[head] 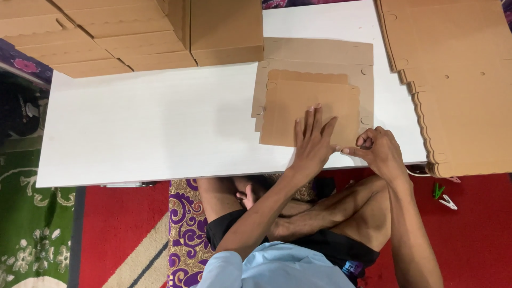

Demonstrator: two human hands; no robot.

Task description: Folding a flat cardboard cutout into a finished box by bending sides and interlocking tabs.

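White low table (160, 122) over red carpet (122, 224). Flat cardboard blank (312, 88) lies at table's 4 o'clock, near edge folded up. Left hand (312, 144) open, palm flat on folded flap. Right hand (380, 151), fingers curled, pinches blank's edge at 5 o'clock. Folded boxes (133, 32) at 11 o'clock, blank stack (458, 80) at 2.

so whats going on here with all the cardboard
A person sits cross-legged on the floor at a low white table, working a flat die-cut cardboard blank. The left hand presses flat on its folded-over near panel, while the right hand pinches the near right edge. A stack of flat blanks lies to the right, and folded cardboard boxes sit at the table's far side.
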